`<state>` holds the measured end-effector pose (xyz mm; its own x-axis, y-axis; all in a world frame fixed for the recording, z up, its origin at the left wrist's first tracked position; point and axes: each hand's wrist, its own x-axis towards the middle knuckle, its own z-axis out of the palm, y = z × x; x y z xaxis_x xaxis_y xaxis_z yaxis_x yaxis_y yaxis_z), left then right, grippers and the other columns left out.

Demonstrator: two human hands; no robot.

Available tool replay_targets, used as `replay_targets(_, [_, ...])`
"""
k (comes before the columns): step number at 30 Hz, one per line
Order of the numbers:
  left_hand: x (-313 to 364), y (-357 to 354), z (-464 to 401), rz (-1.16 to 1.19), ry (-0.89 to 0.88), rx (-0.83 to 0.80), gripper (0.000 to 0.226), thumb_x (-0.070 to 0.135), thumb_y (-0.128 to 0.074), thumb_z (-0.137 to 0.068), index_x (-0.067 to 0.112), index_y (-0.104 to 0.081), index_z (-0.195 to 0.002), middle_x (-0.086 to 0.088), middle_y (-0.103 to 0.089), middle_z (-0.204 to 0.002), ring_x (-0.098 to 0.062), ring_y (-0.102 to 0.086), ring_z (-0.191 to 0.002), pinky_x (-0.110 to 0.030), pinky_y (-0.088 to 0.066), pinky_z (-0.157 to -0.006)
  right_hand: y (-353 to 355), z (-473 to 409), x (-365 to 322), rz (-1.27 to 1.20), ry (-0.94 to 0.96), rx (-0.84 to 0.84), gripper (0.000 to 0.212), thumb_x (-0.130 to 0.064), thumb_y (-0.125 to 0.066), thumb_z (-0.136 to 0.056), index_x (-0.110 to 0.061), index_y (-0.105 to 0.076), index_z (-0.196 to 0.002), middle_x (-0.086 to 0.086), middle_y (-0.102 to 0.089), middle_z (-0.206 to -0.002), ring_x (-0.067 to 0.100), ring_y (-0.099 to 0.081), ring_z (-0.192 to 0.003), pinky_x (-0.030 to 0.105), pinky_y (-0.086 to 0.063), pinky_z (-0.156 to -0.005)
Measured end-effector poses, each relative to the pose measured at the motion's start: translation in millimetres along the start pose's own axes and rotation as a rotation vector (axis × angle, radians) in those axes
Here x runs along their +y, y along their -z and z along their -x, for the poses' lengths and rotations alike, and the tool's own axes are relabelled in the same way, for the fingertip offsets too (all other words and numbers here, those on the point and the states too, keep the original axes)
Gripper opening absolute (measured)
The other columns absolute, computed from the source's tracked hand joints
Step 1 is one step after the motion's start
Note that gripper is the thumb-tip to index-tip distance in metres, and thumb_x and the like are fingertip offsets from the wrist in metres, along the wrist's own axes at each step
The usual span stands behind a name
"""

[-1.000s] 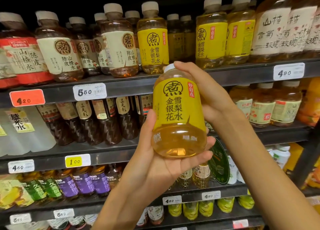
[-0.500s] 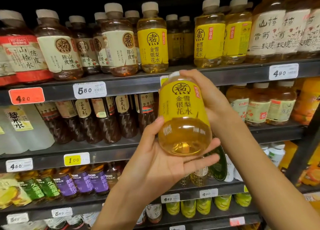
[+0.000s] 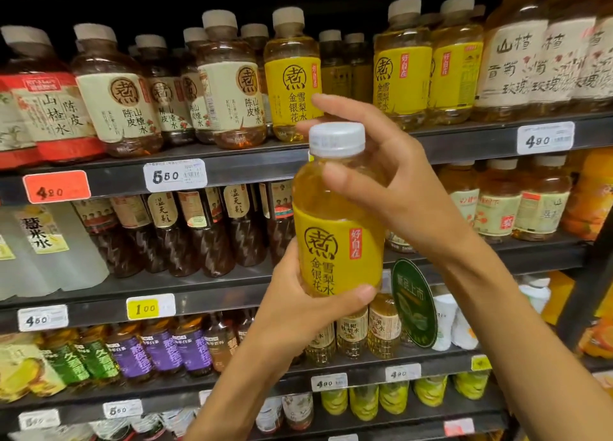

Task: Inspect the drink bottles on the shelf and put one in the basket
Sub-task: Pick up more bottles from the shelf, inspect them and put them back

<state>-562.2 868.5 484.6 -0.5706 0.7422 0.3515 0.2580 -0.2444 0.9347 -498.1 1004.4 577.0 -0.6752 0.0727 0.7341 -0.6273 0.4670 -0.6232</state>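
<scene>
A yellow-labelled drink bottle [image 3: 336, 228] with a white cap and pale amber liquid stands upright in front of the shelves, held in both hands. My left hand [image 3: 298, 311] grips its base from below, thumb across the lower label. My right hand [image 3: 391, 182] grips its upper part from the right, fingers behind the cap and thumb on the shoulder. More yellow-labelled bottles [image 3: 292, 76] of the same kind stand on the top shelf [image 3: 464, 135]. No basket is in view.
Cream-labelled brown bottles [image 3: 232, 85] fill the top shelf's left side. Dark bottles [image 3: 195, 228] line the second shelf, purple and green ones [image 3: 159, 351] the third. Price tags [image 3: 174, 175] run along the shelf edges. A round green sign [image 3: 413, 303] hangs right of the held bottle.
The bottle has turned from tilted with its base toward me to upright, its cap now showing. My left hand shifted from cupping under the base to gripping it.
</scene>
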Motion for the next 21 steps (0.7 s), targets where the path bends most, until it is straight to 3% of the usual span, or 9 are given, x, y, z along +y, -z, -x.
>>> replay_targets(2, [-1.6, 4.0, -0.1, -0.017, -0.06, 0.047, 0.07, 0.028, -0.086, -0.054, 0.032, -0.053, -0.116, 0.01, -0.072, -0.105, -0.009, -0.07, -0.095, -0.015, -0.054, -0.073, 2.6, 8.3, 1.6, 0.007, -0.007, -0.077, 0.083, -0.044, -0.073, -0.077, -0.02, -0.031, -0.144, 0.006, -0.046, -0.144, 0.014, -0.048, -0.131, 0.032, -0.045, -0.102])
replay_targets(4, [-2.5, 7.2, -2.6, -0.054, -0.135, 0.103, 0.073, 0.024, -0.086, -0.054, 0.033, -0.053, -0.119, 0.006, -0.071, -0.108, -0.012, -0.069, -0.098, -0.017, -0.054, -0.076, 1.3, 17.2, 3.7, -0.05, -0.055, -0.107, 0.09, -0.053, -0.072, -0.07, -0.021, -0.031, -0.144, 0.003, -0.047, -0.143, 0.015, -0.048, -0.13, 0.033, -0.044, -0.103])
replay_targets(6, [-2.5, 9.0, -6.8, -0.112, -0.218, 0.163, 0.08, 0.022, -0.086, -0.055, 0.032, -0.049, -0.125, 0.007, -0.067, -0.114, -0.011, -0.066, -0.104, -0.017, -0.053, -0.078, -1.1, 25.8, 6.5, -0.093, -0.077, -0.113, 0.084, -0.043, -0.079, -0.067, -0.02, -0.04, -0.139, 0.001, -0.057, -0.131, 0.015, -0.054, -0.122, 0.032, -0.047, -0.099])
replay_targets(9, [-5.5, 11.0, -13.2, -0.199, -0.301, 0.216, 0.091, 0.029, -0.089, -0.057, 0.034, -0.041, -0.134, 0.011, -0.061, -0.124, -0.01, -0.06, -0.115, -0.022, -0.052, -0.086, -3.5, 34.8, 7.1, -0.064, -0.003, -0.11, 0.07, -0.023, -0.078, -0.068, -0.019, -0.048, -0.132, 0.001, -0.058, -0.13, 0.02, -0.054, -0.124, 0.031, -0.045, -0.099])
replay_targets(13, [-6.6, 9.8, -20.3, -0.21, -0.344, 0.225, 0.088, 0.054, -0.082, -0.063, 0.023, -0.042, -0.136, 0.021, -0.058, -0.126, 0.001, -0.056, -0.117, -0.011, -0.047, -0.088, -5.7, 38.3, 4.2, -0.004, 0.121, -0.081, 0.065, -0.019, -0.077, -0.07, -0.012, -0.049, -0.128, 0.008, -0.055, -0.13, 0.021, -0.053, -0.124, 0.029, -0.042, -0.102])
replay_targets(15, [-6.5, 7.4, -21.9, -0.199, -0.32, 0.234, 0.085, 0.06, -0.079, -0.063, 0.027, -0.043, -0.133, 0.025, -0.058, -0.123, 0.005, -0.055, -0.115, -0.007, -0.045, -0.087, -6.1, 38.5, 3.8, 0.002, 0.148, -0.072, 0.062, -0.019, -0.076, -0.07, -0.011, -0.05, -0.125, 0.008, -0.055, -0.129, 0.019, -0.053, -0.124, 0.028, -0.041, -0.102])
replay_targets(17, [-8.0, 6.7, -22.1, -0.25, -0.314, 0.238, 0.084, 0.054, -0.082, -0.062, 0.031, -0.042, -0.133, 0.022, -0.058, -0.125, 0.003, -0.055, -0.117, -0.01, -0.047, -0.088, -5.6, 37.8, 3.6, -0.014, 0.14, -0.057, 0.058, -0.019, -0.075, -0.07, -0.013, -0.052, -0.123, 0.006, -0.057, -0.127, 0.019, -0.054, -0.122, 0.029, -0.042, -0.1])
replay_targets(20, [-8.3, 6.5, -18.8, -0.338, -0.3, 0.207, 0.093, 0.047, -0.088, -0.054, 0.032, -0.043, -0.133, 0.008, -0.057, -0.13, -0.01, -0.056, -0.121, -0.024, -0.049, -0.094, -5.9, 35.8, 3.1, -0.068, 0.073, -0.021, 0.056, -0.021, -0.074, -0.07, -0.013, -0.056, -0.122, 0.004, -0.063, -0.12, 0.017, -0.059, -0.113, 0.032, -0.049, -0.094])
replay_targets(21, [-6.4, 5.2, -16.4, -0.339, -0.292, 0.19, 0.093, 0.045, -0.089, -0.053, 0.031, -0.043, -0.132, 0.01, -0.059, -0.127, -0.008, -0.057, -0.118, -0.022, -0.049, -0.092, -6.2, 34.4, 2.6, -0.086, 0.051, -0.008, 0.055, -0.021, -0.074, -0.07, -0.014, -0.056, -0.121, 0.001, -0.066, -0.117, 0.015, -0.062, -0.11, 0.03, -0.051, -0.09])
